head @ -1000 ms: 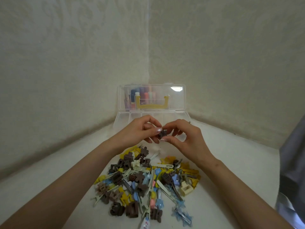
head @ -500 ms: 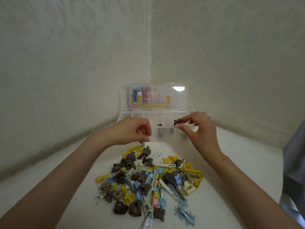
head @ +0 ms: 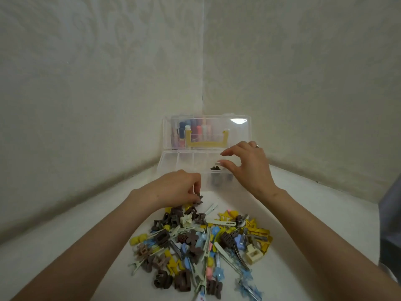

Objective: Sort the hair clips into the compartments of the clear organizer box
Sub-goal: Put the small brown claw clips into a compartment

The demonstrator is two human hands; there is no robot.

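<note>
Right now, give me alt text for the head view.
The right hand hovers open over the clear organizer box, just above a brown clip in a compartment. The left hand pinches a brown flower clip at the far edge of the mixed clip pile.

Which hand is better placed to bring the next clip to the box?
Left. The left hand pinches a brown flower clip at the edge of the clip pile; the right hand hovers open, empty, over the organizer box.

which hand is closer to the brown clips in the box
Right. The right hand is just above the brown clips in the organizer box. The left hand is in front of the box, pinching a brown flower clip.
</note>
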